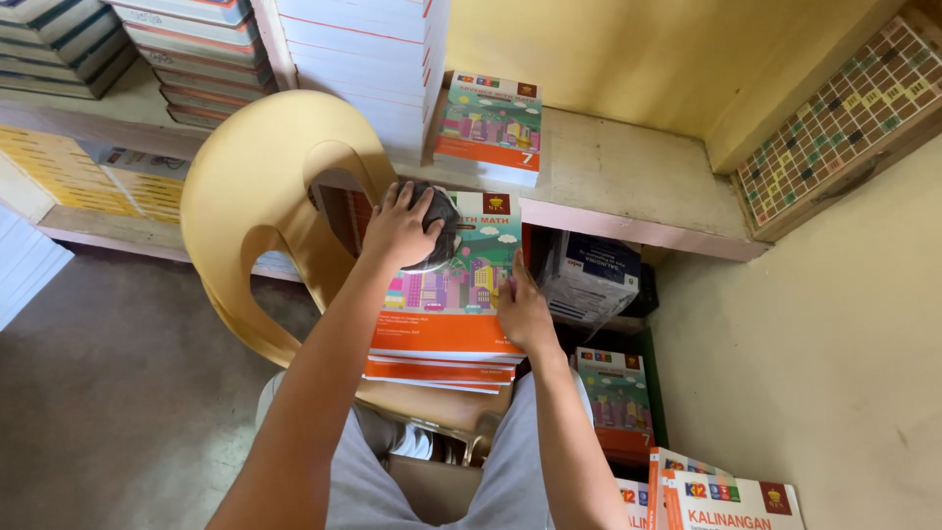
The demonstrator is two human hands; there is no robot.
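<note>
The person is leaning over a stack of workbooks (446, 324) that is sitting on the seat of a yellow plastic chair (250, 186), pushed up against a wooden shelf (628, 186). The left hand (397, 228) is pressing a dark grey cloth (442, 231) onto the colourful cover of the top book, near its upper left corner; its grip is clenched loosely around the cloth, fingers spread over the bundle. The right hand (523, 312) is resting flat against the right edge of the stack, its grip released and grasping nothing, simply steadying the books.

To my eye the wiping is going well so long as the steadying hand is pushing inward while the cloth is moving, since the lower books are already fanning out at the front edge and could slide off the seat. Long strokes from the spine side outward, with even pressure, look like the surest way to be clearing the cover without shifting the pile.

Another workbook of the same kind (489, 123) is lying on the shelf above, beside tall white stacks (363, 59). More books (616, 397) are piled on the floor by the person's right leg, and a gridded game board (844, 118) is leaning against the wall.
</note>
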